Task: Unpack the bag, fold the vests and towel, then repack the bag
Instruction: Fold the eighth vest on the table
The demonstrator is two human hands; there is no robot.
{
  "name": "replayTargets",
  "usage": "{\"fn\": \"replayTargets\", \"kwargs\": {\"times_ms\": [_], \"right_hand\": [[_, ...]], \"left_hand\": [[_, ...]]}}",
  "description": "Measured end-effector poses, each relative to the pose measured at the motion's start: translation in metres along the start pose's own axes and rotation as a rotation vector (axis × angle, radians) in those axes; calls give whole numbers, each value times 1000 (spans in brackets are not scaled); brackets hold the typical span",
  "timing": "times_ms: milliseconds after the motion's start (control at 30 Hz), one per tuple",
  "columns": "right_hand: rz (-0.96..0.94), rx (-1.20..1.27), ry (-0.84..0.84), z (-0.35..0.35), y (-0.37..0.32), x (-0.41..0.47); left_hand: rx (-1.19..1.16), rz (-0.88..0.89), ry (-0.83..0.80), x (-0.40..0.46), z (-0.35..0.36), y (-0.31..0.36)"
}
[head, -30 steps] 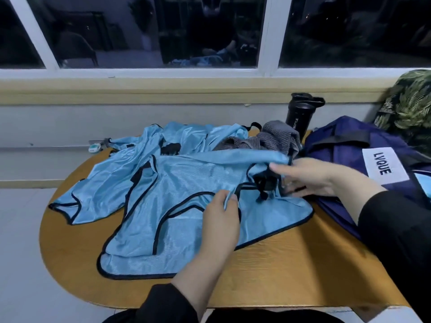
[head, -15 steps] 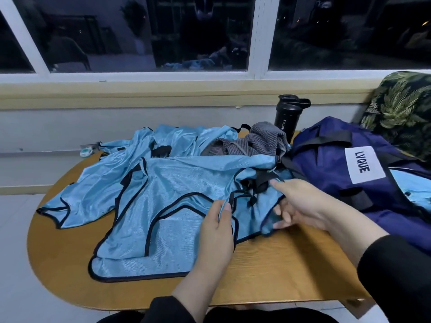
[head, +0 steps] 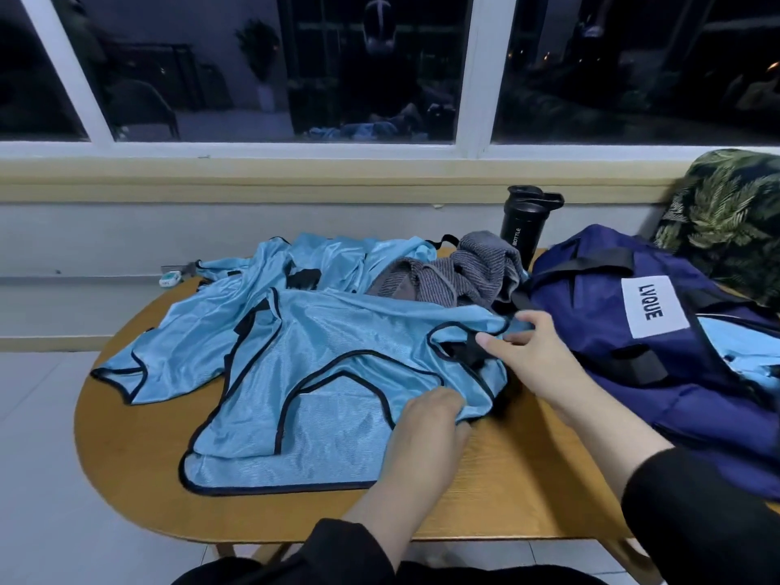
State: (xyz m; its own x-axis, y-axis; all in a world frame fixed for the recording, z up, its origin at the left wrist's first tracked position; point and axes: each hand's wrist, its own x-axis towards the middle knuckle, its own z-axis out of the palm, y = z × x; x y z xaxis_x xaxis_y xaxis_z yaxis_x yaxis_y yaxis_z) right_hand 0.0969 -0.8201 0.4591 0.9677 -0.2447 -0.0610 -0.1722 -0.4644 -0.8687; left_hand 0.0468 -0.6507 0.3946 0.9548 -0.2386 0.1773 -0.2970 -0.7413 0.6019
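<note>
Right now a shiny light-blue mesh vest (head: 320,373) with thin black piping lies spread on the oval wooden bench (head: 506,479). At its 5 o'clock corner the left hand (head: 426,428) grips the slippery fabric, its fingers curled under the bunched edge. At the vest's 3 o'clock edge the right hand (head: 536,352) has thumb and fingers half spread, touching the cloth by a black strap; whether it pinches anything I cannot tell. A second blue vest (head: 236,301) lies crumpled at 10 o'clock. A grey ribbed towel (head: 468,274) is heaped at 1 o'clock, in front of a black cylindrical bottle (head: 521,223). At 3 o'clock slumps the soft navy bag (head: 599,331) with a white label.
</note>
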Motion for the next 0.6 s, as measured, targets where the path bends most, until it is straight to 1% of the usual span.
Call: {"fn": "replayTargets", "kwargs": {"times_ms": [67,100,133,200,267,300,333,400,433,533,600], "right_hand": [[66,56,-87,6,-4,14],[80,43,-143,9,-7,19],[62,17,-150,11,-12,20],[13,23,-43,8,-23,28],[9,174,28,-4,-44,29],[17,244,8,-11,-56,28],[34,280,-40,-16,-67,26],[41,269,-121,-20,-82,22],[37,271,-136,-19,-88,20],[39,319,-166,-9,-112,11],[25,345,-182,2,-130,4]], "left_hand": [[-76,20,10,-3,0,-2],[-141,33,30,-4,-3,-2],[-215,38,63,-7,-9,0],[-348,28,193,-12,-24,0],[-472,-49,295,-20,-43,1],[-564,-107,300,-23,-54,5],[-661,-173,272,-27,-65,9],[-851,-289,190,-33,-78,17],[-926,-337,161,-37,-81,20],[-1087,-421,141,-44,-89,22],[-1192,-454,166,-48,-98,20]]}}
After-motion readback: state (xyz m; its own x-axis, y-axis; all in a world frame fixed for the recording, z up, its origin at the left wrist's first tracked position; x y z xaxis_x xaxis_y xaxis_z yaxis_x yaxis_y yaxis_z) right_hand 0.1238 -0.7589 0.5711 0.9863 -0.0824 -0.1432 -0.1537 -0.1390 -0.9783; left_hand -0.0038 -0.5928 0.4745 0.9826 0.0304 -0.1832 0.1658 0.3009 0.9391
